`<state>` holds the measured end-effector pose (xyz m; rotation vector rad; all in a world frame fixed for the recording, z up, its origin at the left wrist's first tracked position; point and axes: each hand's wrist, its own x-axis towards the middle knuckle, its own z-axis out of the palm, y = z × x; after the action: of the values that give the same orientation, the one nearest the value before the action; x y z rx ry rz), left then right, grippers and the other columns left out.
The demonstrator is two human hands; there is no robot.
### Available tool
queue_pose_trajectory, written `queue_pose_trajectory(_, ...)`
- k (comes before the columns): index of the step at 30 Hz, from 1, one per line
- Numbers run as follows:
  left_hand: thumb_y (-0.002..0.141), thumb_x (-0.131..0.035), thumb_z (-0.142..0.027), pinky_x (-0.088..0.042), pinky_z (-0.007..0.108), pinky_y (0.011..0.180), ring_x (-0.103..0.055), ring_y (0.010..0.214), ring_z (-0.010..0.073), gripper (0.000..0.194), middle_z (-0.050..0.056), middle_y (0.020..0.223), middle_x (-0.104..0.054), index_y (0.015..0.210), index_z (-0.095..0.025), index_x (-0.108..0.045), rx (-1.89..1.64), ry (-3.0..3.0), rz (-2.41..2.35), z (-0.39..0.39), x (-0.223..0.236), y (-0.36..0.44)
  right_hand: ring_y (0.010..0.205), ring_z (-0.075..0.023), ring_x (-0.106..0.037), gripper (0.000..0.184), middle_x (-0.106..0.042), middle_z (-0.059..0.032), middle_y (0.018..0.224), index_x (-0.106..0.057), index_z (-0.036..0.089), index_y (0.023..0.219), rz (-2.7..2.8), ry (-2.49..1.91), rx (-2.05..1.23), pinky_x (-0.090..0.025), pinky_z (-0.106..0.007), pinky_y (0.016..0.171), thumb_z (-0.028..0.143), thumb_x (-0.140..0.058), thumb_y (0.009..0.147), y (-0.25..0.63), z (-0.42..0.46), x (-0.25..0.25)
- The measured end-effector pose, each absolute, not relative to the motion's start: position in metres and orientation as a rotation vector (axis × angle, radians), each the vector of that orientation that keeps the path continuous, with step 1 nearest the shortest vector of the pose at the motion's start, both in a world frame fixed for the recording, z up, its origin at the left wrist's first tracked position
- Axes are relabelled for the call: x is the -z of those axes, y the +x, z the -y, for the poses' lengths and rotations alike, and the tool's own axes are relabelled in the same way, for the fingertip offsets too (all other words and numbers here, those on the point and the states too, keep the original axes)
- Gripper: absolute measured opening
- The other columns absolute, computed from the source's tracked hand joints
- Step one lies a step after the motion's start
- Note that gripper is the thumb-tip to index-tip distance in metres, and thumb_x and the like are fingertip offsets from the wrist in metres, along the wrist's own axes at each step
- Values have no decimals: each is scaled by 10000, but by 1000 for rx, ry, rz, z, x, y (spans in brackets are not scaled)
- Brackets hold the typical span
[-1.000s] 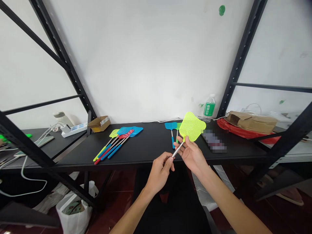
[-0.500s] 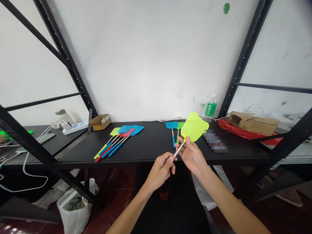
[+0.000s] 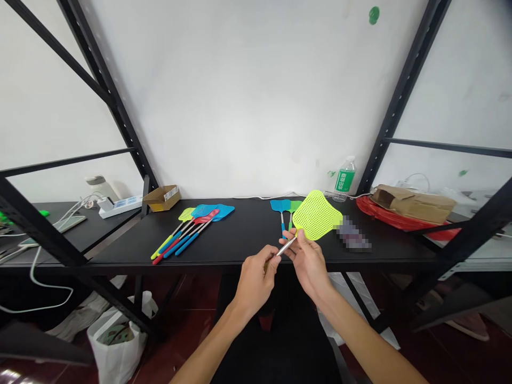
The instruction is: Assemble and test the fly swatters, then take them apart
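Observation:
A yellow-green fly swatter [image 3: 317, 216] is held over the front of the black table, its perforated head tilted up to the right. My right hand [image 3: 308, 261] grips it at the neck, thumb on top. My left hand [image 3: 258, 274] is closed around the lower end of its metal rod; whatever the palm covers there is hidden. Just behind my right hand lie a blue fly swatter [image 3: 280, 206] and a green one [image 3: 295, 206], partly covered. Farther left, several blue, red and yellow-green fly swatters [image 3: 200, 221] lie in an overlapping fan.
A small cardboard box [image 3: 162, 198] and a power strip [image 3: 121, 206] stand to the left. At the back right is a water bottle [image 3: 344, 180], and right of it a brown package [image 3: 414, 202] on red plastic. Black rack posts [image 3: 400, 90] flank the table [image 3: 244, 234].
The swatter has turned in my hands, its head now lower and more face-on. Both hands have shifted slightly left, and the left has moved a little along the rod.

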<state>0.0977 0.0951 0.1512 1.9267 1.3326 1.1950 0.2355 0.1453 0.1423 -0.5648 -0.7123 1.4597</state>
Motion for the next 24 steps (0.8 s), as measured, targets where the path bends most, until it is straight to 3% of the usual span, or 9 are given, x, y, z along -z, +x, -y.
queue_pose_trajectory(5, 976, -433, -356, -307, 246, 571, -472, 552, 139, 223, -26, 635, -560, 965, -234, -619, -1152, 2038, -1454, -97, -156, 93, 653, -119, -603, 308, -705, -39, 848, -741, 198, 837, 801, -604, -1432, -485, -243, 547, 489, -786, 748, 235, -149, -138)
queue_pose_trajectory(9, 981, -423, -359, -308, 240, 554, -473, 538, 129, 245, -27, 635, -578, 953, -230, -630, -1075, 2049, -1367, -96, -167, 88, 504, -85, -470, 332, -569, 6, 636, -706, 175, 753, 959, -592, -1406, -397, -230, 452, 503, -751, 778, 237, -154, -135)
queue_pose_trajectory(13, 983, -414, -381, -335, 222, 540, -480, 540, 119, 295, -19, 618, -579, 924, -203, -641, -1029, 2000, -1255, -94, -175, 80, 437, -83, -376, 403, -420, 50, 512, -591, 191, 639, 1029, -578, -1396, -346, -238, 427, 541, -704, 806, 235, -155, -131)
queue_pose_trajectory(17, 1005, -310, -450, -308, 215, 440, -409, 402, 96, 419, -31, 572, -559, 998, -186, -636, -813, 1866, -1123, -91, -175, 77, 426, -84, -298, 541, -283, 65, 472, -397, 215, 496, 1079, -584, -1355, -302, -247, 425, 544, -658, 837, 233, -155, -123)
queue_pose_trajectory(24, 984, -421, -397, -327, 236, 549, -506, 530, 133, 311, -21, 596, -586, 934, -230, -679, -879, 2154, -1319, -90, -176, 72, 429, -96, -241, 496, -263, 71, 484, -436, 232, 542, 1185, -798, -1337, -260, -263, 408, 576, -680, 803, 248, -169, -115)
